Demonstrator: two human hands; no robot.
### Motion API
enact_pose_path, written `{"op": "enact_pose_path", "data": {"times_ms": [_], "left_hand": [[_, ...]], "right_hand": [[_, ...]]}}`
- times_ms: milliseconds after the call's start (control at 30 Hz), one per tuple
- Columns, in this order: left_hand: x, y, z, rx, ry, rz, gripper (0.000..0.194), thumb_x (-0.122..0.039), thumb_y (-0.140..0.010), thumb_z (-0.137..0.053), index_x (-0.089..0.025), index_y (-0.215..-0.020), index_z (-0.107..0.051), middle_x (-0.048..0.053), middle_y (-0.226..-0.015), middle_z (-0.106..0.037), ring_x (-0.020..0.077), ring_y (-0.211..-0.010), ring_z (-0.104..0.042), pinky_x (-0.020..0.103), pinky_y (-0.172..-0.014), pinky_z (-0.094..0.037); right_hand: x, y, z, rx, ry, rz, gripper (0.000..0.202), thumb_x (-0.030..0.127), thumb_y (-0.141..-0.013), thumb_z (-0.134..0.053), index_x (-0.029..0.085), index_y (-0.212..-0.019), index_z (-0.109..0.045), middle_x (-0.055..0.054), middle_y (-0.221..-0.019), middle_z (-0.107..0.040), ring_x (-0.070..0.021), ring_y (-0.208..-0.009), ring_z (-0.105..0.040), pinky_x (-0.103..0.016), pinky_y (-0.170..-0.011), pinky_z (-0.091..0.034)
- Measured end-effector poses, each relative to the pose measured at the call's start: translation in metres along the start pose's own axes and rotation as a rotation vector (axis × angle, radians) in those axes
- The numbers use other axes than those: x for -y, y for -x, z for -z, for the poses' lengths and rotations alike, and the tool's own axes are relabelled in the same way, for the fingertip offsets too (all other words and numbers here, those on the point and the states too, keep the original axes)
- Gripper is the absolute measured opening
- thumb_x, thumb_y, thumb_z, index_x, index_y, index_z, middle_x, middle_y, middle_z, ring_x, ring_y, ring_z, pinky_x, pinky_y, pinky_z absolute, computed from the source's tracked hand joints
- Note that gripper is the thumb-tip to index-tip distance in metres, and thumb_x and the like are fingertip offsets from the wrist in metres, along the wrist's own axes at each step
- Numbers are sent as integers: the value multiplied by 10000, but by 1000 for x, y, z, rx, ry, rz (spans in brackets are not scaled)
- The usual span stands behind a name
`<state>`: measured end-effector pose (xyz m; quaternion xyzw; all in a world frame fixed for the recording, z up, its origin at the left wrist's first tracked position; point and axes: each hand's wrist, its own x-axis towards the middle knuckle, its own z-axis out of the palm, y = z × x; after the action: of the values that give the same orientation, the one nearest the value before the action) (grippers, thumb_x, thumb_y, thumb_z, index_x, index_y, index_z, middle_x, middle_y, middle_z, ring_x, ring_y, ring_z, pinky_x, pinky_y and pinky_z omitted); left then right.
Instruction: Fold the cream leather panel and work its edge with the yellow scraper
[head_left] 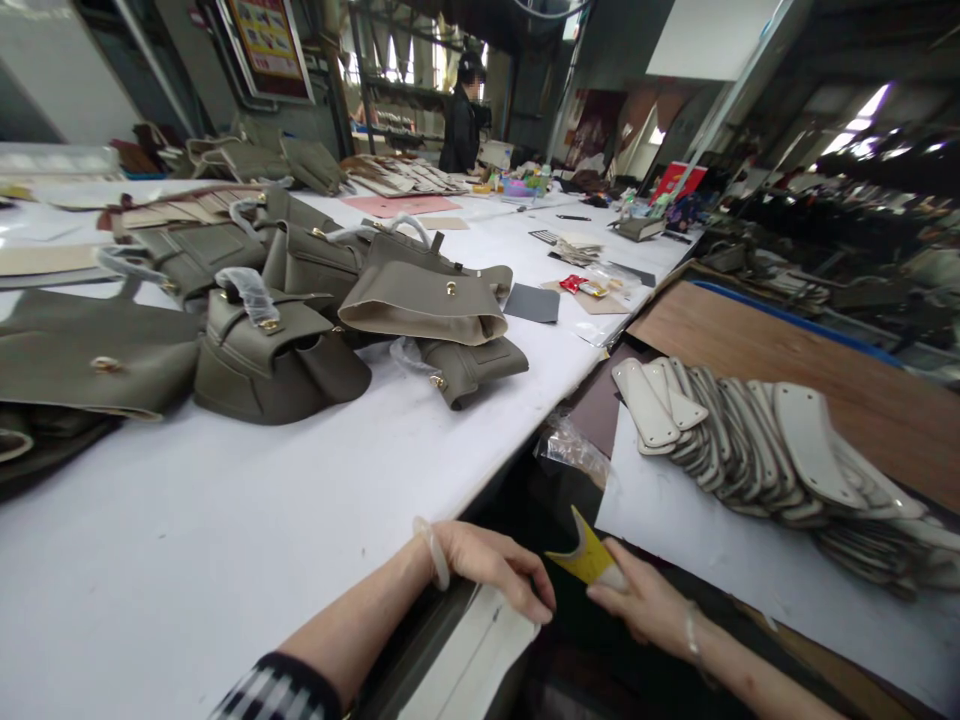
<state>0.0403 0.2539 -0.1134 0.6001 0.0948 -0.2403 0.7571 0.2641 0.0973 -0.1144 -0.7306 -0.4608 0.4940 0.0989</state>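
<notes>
My left hand (495,570) rests at the near edge of the white table (300,520), fingers curled down over a white strip (480,640) below the edge. My right hand (645,600) pinches a small yellow curved piece (585,552) between thumb and fingers. A fanned row of white oblong leather pieces (750,440) lies on a white sheet (675,520) just beyond my right hand. Olive-grey handbags (277,350) stand on the table to the upper left.
A wooden board (787,360) lies behind the white pieces. A crumpled plastic bag (570,445) sits at the table's corner. Small packets and dark sheets (532,302) lie further back. A person (461,120) stands at the table's far end. Shelves fill the right side.
</notes>
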Motion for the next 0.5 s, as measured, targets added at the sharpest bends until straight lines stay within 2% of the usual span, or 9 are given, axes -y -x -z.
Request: {"op": "enact_pose_path", "data": {"times_ms": [67,133,200,233,267,367,500], "left_hand": [[3,-5,1,19,31,30,655,-404,-524,-871,-223,-1108,-637,-7,-932,-661,192,-838,-620,337,-811,-497],[4,-8,1,18,55,51,712,-297,-452,-872,-223,-1112,-615,-16,-926,-656,184,-802,-619,337,-792,-500],[3,-9,-1,3,68,65,770,-268,-418,-871,-217,-1133,-592,-14,-933,-655,189,-812,-621,335,-790,-500],[3,-9,-1,-7,70,70,795,-273,-417,-872,-212,-1154,-581,-8,-945,-656,196,-834,-625,336,-801,-500],[2,-8,-2,-20,69,74,819,-286,-427,-870,-208,-1185,-569,1,-967,-659,207,-871,-627,340,-819,-498],[1,-5,-2,-74,38,78,893,-305,-472,-856,-204,-1294,-521,29,-1048,-660,252,-1012,-610,356,-873,-489],[-1,-2,0,-107,-66,77,975,-335,-520,-843,-208,-1404,-454,56,-1120,-646,279,-1059,-599,355,-859,-501]], "right_hand": [[-7,16,27,98,-37,6,344,403,-944,-500,143,-1169,-481,30,-711,-599,-64,-386,-514,-149,-355,-384],[-1,31,41,319,-105,-17,302,418,-920,-517,157,-1073,-524,17,-710,-620,-71,-404,-558,-132,-361,-416],[14,40,39,515,-150,-61,275,415,-900,-546,170,-1021,-520,22,-656,-622,-76,-378,-551,-128,-347,-427],[23,40,34,568,-145,-80,260,414,-904,-538,176,-1005,-508,32,-610,-610,-77,-344,-528,-129,-326,-418],[32,39,27,592,-126,-90,243,413,-916,-518,183,-991,-494,43,-569,-595,-78,-311,-504,-131,-305,-408],[50,30,7,558,-57,-98,202,395,-949,-447,195,-927,-470,60,-492,-556,-86,-255,-465,-138,-266,-382],[56,21,-3,539,-56,-97,170,357,-956,-419,198,-910,-458,67,-474,-547,-89,-247,-455,-143,-248,-376]]}}
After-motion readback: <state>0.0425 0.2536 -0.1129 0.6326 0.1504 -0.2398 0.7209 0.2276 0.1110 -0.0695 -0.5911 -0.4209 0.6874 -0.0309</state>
